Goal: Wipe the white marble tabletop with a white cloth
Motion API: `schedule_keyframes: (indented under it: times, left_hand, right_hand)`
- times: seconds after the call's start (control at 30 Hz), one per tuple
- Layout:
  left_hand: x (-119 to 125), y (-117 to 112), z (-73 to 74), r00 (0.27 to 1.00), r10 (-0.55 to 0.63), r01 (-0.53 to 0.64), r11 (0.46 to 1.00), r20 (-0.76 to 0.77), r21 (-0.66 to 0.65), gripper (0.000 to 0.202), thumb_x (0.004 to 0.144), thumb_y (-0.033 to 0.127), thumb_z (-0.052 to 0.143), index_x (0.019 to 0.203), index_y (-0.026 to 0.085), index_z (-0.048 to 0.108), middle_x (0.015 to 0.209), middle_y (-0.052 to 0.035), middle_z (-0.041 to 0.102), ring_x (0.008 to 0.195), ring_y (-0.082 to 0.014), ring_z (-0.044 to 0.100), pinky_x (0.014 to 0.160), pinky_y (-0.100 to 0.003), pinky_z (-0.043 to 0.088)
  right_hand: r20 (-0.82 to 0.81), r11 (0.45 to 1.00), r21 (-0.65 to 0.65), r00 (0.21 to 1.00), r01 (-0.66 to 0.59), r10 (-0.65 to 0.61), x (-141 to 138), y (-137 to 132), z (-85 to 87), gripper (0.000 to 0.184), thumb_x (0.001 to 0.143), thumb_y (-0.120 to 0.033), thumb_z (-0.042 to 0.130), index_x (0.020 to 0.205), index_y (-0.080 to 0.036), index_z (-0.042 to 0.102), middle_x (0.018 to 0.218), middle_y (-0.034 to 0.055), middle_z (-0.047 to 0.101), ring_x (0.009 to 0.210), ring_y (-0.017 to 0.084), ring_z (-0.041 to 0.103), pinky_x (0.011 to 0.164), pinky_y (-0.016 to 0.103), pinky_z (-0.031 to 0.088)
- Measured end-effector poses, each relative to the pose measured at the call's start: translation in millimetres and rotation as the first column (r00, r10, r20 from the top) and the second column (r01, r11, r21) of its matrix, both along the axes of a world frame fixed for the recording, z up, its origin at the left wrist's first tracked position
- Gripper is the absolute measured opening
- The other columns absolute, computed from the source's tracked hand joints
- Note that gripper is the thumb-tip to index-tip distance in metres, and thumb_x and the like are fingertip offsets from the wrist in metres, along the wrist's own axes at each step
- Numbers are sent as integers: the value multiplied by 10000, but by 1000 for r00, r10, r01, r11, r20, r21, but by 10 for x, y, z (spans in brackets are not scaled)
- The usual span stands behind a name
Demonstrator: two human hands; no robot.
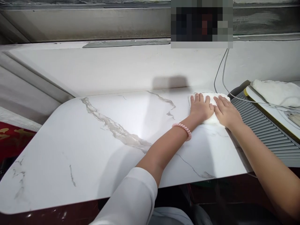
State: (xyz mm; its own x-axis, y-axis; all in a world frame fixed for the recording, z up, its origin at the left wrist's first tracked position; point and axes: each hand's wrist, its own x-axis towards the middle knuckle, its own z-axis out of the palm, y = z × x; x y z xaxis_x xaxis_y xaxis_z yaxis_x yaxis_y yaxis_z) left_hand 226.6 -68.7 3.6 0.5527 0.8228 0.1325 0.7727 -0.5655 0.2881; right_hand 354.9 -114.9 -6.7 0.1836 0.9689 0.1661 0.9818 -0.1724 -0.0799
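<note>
A white folded cloth [212,99] lies at the far right corner of a white marble-patterned tabletop [105,134]. My left hand [200,107] rests flat on the cloth's left part, fingers stretched out and close together. A pink bead bracelet [183,128] circles that wrist. Beside it, my right hand [226,112] presses flat on the cloth's right part, fingers extended. Both palms cover much of the cloth.
A grey ribbed appliance [260,128] stands right of the table, with a white board and a second white cloth [276,91] on top. Two thin cables [221,67] run down the white wall. A windowsill runs behind. Red furniture [9,137] shows at left.
</note>
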Motion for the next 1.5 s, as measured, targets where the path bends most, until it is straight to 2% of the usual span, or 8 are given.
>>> schedule_keyframes:
  times: [0.3, 0.5, 0.7, 0.87, 0.97, 1.13, 1.27, 1.5]
  left_hand:
    - [-1197, -140, 18, 995, 96, -99, 993, -41, -62, 566, 1044, 347, 263, 1581, 187, 342, 1680, -83, 278, 1563, -228, 201, 1280, -413, 130]
    - [-2745, -181, 3, 962, 261, -263, 965, -85, -9, 550, 1048, 349, 321, 1569, 181, 371, 1659, -117, 319, 1542, -235, 256, 1264, -382, 146]
    - [-4518, -596, 40, 838, 542, -542, 840, -59, 26, 555, 1011, 340, 316, 1519, 150, 438, 1625, -117, 388, 1519, -205, 304, 1244, -377, 191]
    - [-5274, -1176, 102, 711, 698, -698, 715, -89, 31, 555, 985, 344, 283, 1494, 200, 448, 1612, -54, 423, 1505, -156, 331, 1244, -363, 194]
    - [-5171, -1428, 104, 610, 786, -785, 617, -104, 53, 558, 995, 365, 273, 1511, 225, 431, 1636, -49, 383, 1516, -213, 322, 1255, -433, 185]
    - [-4492, -1626, 128, 468, 859, -877, 480, -207, 10, 624, 1017, 400, 221, 1589, 170, 319, 1673, -122, 280, 1535, -380, 246, 1248, -606, 102]
    - [-3837, -1584, 154, 568, 787, -813, 582, -241, -14, 620, 1035, 375, 187, 1601, 140, 285, 1682, -150, 233, 1556, -374, 168, 1245, -624, 80]
    - [-2140, -1048, 102, 869, 481, -493, 862, -115, -121, 606, 1033, 369, 234, 1606, 175, 277, 1695, -123, 204, 1559, -366, 159, 1254, -605, 107]
  right_hand:
    - [-3, 995, 38, 996, -89, 89, -1229, -79, -4, 622, 1010, -346, 248, 1532, -44, 404, 1609, 229, 365, 1515, 320, 309, 1211, 523, 284]
    - [-95, 980, -23, 976, -200, 197, -2793, 30, 63, 612, 1020, -322, 287, 1561, -43, 360, 1634, 215, 319, 1519, 346, 284, 1213, 565, 228]
    - [-237, 856, 41, 827, -516, 510, -4518, -108, 85, 626, 1018, -296, 318, 1567, 6, 323, 1650, 235, 266, 1539, 348, 208, 1249, 545, 103]
    - [-314, 744, 61, 694, -666, 648, -5307, -450, 102, 650, 1020, -344, 316, 1565, 11, 318, 1654, 233, 252, 1547, 355, 184, 1255, 556, 55]
    - [-321, 685, 50, 638, -727, 700, -5281, -567, 118, 630, 1029, -338, 311, 1571, -18, 323, 1661, 212, 244, 1550, 341, 184, 1253, 566, 65]
    - [-290, 569, 5, 544, -822, 787, -4702, -606, 138, 595, 1035, -307, 320, 1583, -78, 337, 1676, 171, 231, 1560, 294, 180, 1269, 512, 77]
    - [-234, 624, -21, 610, -781, 757, -4002, -607, 125, 594, 1034, -305, 297, 1586, -91, 336, 1673, 177, 232, 1558, 302, 188, 1260, 544, 113]
    - [-41, 918, -70, 921, -390, 388, -2140, -595, 27, 651, 1052, -431, 187, 1601, -97, 289, 1642, 237, 283, 1546, 344, 219, 1212, 670, 133]
